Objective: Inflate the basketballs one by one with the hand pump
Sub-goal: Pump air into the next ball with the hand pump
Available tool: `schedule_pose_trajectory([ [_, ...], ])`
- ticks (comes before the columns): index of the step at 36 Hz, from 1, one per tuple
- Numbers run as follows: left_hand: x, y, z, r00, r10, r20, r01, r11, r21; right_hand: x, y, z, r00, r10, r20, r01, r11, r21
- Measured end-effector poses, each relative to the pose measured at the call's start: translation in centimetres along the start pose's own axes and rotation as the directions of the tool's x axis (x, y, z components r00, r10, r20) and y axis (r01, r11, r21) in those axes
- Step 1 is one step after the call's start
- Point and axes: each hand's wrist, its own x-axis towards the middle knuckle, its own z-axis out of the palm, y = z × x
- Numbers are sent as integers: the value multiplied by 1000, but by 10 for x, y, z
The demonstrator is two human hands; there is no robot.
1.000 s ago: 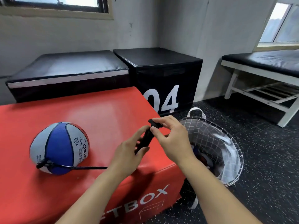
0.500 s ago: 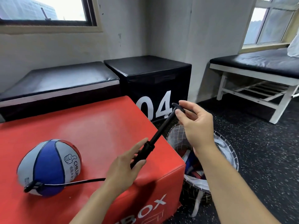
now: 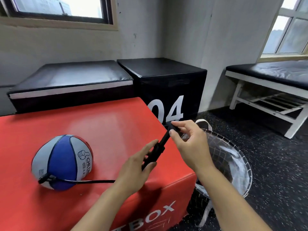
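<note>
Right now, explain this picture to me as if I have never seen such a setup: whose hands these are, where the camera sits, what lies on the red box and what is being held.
The picture comes from one wide camera worn on a person's head, looking down at their own bare hands. On the red padded box lies a blue, grey and red basketball, visibly soft. A thin black hose runs from it toward the slim black hand pump. The left hand holds the pump's barrel; the right hand pinches its handle at the top. Beside the box stands a mesh basket; its contents are unclear.
</note>
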Motion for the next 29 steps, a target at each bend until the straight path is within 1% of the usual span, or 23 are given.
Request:
schedule_pose_trajectory([
  [5, 1, 0, 0, 1000, -5, -17, 4, 1000, -15, -9, 10, 16, 996, 22, 85, -17, 998, -66],
  [8, 1, 0, -1, 1000, 1, -13, -1, 1000, -16, -14, 14, 21, 995, 26, 99, -18, 997, -78],
  [15, 1, 3, 1, 1000, 10, 2, -10, 1000, -8, -10, 18, 11, 992, 76, 97, -80, 996, 41],
  [18, 2, 2, 3, 1000, 5, 0, -5, 1000, 0, -2, 14, 0, 997, 68, 25, -71, 992, 107],
  [21, 1, 3, 4, 1000, 20, 12, -20, 999, 35, 11, 8, -14, 991, 89, -105, -66, 976, 206],
  [25, -1, 6, 3, 998, 52, 29, -54, 994, 95, 26, -1, -35, 962, 90, -258, -9, 955, 297],
  [27, -2, 5, 2, 998, 58, 20, -60, 995, 86, 28, -4, -40, 963, 83, -255, -3, 955, 296],
  [29, -3, 4, 0, 998, 55, 2, -55, 996, 70, 26, -8, -38, 973, 56, -226, 2, 968, 249],
])
